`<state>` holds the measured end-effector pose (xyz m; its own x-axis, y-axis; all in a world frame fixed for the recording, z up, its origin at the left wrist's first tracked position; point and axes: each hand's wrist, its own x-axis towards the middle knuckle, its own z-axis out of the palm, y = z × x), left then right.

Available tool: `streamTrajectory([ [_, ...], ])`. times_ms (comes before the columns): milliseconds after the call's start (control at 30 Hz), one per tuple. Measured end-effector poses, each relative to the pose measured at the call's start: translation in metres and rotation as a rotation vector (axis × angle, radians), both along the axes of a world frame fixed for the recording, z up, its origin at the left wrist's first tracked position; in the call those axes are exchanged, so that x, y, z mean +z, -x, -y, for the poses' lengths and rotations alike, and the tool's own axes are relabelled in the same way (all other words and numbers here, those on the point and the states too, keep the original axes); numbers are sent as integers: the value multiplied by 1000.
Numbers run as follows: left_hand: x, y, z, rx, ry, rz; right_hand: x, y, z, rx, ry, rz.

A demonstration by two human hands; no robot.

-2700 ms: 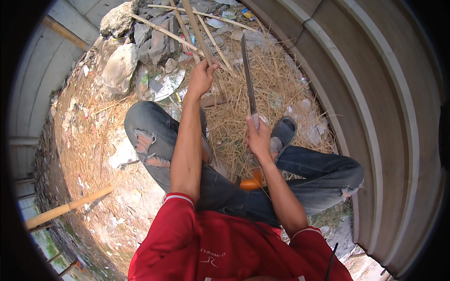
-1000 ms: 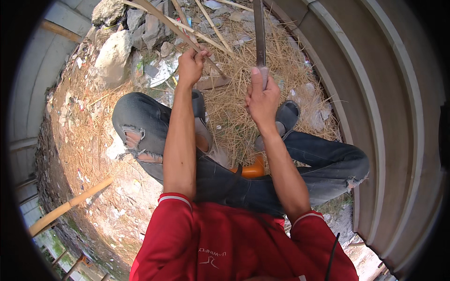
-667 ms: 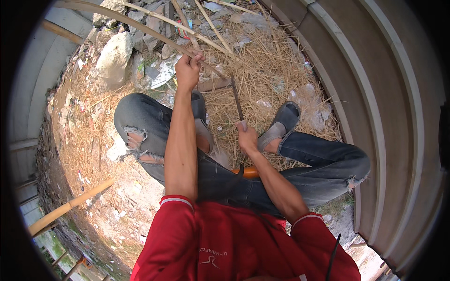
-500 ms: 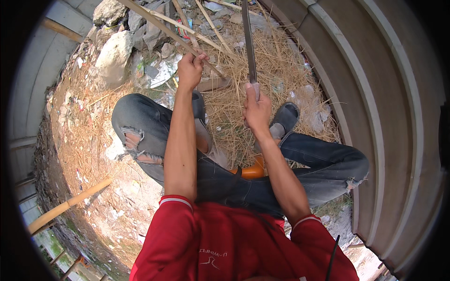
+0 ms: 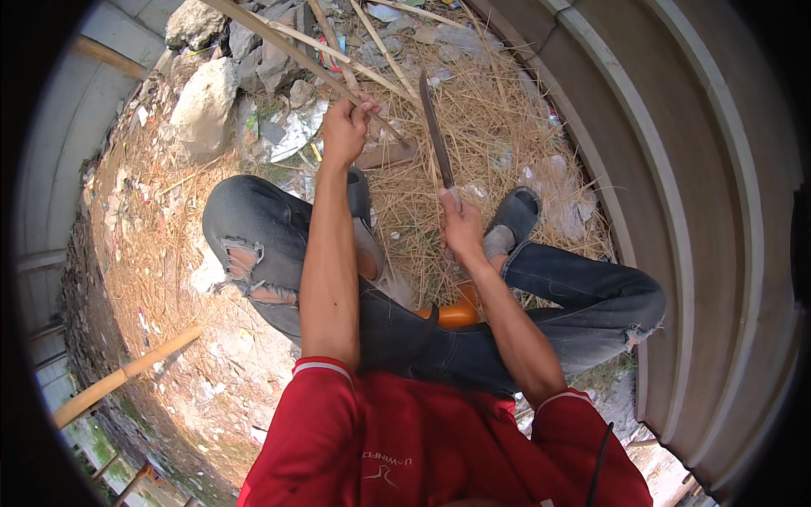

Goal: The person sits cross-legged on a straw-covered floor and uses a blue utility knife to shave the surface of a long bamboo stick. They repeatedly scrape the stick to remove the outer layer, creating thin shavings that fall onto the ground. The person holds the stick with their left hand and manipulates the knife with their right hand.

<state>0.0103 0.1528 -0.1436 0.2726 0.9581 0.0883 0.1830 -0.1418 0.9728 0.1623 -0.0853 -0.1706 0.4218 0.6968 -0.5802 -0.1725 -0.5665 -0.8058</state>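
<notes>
My left hand [image 5: 345,128] is closed around a long bamboo strip [image 5: 283,42], which slants from the upper left down to its lower end. That end lies over a flat wooden block [image 5: 382,155] on the straw, between my feet. In my right hand [image 5: 461,226] is the handle of a machete [image 5: 435,131], its dark blade pointing away from me and leaning slightly left. The blade is to the right of the block and apart from the strip. An orange object [image 5: 456,314], partly hidden by my legs, sits under me.
Cut bamboo strips [image 5: 384,51] lie beyond my hands. Rocks [image 5: 205,106] are piled at the far left. A corrugated metal wall [image 5: 650,152] curves along the right side. Straw and litter cover the ground [image 5: 431,245], and a bamboo pole [image 5: 127,374] juts in at left.
My right hand has come down toward me with the machete, and the blade has swung lower and tilted left. My left hand and the bamboo strip have hardly moved.
</notes>
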Motion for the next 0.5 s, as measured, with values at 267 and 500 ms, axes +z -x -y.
streamTrajectory([
  [267, 12, -15, 14, -3, -81, -72, 135, 13, -56, -383, -974, 23],
  [500, 12, -17, 13, 40, -83, -74, -45, 35, 33, -168, 190, -214],
])
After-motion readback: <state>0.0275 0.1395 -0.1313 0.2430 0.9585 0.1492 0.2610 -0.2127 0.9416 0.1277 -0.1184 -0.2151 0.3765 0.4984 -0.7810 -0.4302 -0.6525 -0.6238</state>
